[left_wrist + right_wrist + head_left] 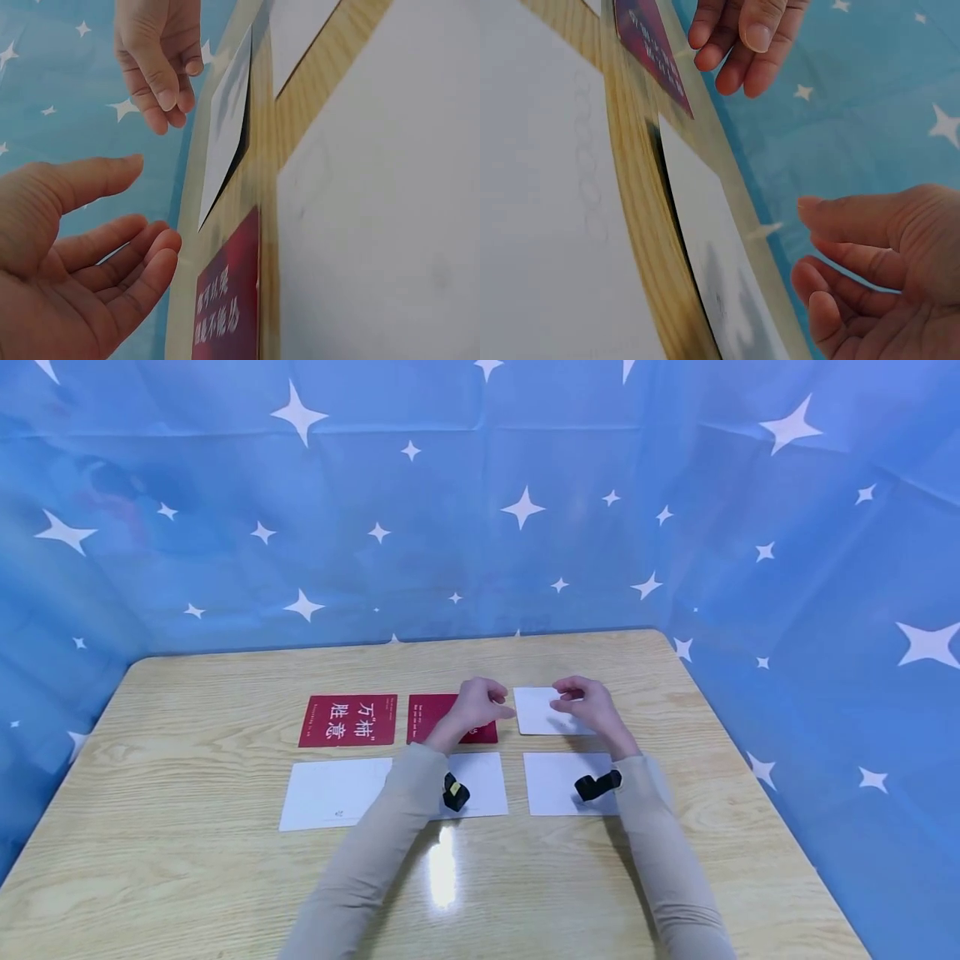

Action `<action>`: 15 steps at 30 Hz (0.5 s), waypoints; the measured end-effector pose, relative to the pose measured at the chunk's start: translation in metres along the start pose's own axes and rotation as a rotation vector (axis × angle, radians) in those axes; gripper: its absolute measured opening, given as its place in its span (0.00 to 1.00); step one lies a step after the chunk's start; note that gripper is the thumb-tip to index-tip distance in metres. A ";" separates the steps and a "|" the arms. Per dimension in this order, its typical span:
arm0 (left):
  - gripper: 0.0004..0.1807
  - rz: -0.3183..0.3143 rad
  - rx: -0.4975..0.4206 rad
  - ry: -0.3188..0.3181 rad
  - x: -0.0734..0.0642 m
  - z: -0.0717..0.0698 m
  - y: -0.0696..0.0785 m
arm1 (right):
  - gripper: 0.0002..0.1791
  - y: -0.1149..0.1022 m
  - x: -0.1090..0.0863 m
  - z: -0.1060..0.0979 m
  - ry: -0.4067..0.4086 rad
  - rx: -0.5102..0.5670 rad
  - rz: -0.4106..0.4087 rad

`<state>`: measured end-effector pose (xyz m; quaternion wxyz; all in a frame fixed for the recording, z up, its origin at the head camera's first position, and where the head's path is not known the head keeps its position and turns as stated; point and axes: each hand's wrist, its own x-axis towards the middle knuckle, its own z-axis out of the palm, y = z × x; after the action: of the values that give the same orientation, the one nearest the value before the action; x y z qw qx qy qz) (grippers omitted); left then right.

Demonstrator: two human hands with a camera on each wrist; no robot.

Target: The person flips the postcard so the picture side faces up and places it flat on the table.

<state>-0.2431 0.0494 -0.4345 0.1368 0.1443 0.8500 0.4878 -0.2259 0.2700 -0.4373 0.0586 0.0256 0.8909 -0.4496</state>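
Note:
My left hand (474, 706) is over the right end of a red card (426, 710) with white writing, partly covering it. Its fingers are relaxed and bent, with a gap to the thumb and nothing between them, as the left wrist view shows. My right hand (587, 702) hovers over the right part of a white card (536, 714) in the back row. In the right wrist view its thumb and fingers (855, 214) are likewise apart and hold nothing. The hands face each other across the white card's left part.
Another red card (348, 721) with large white characters lies at the back left. In the front row are three white cards: a left one (330, 793), a middle one (483, 785) and a right one (555, 781). They lie on a wooden table (187, 760) before a blue star-patterned curtain (450, 485).

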 end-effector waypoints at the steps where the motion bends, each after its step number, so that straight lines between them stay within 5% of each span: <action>1: 0.21 -0.004 -0.005 -0.001 0.001 0.003 0.001 | 0.20 0.001 -0.001 -0.002 0.003 0.001 0.008; 15: 0.24 -0.048 0.020 0.029 0.021 0.024 0.006 | 0.22 0.017 -0.003 -0.018 0.070 0.028 0.064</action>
<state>-0.2529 0.0796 -0.4427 0.1349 0.1180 0.8599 0.4780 -0.2228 0.2950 -0.4396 0.0416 0.0708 0.8848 -0.4587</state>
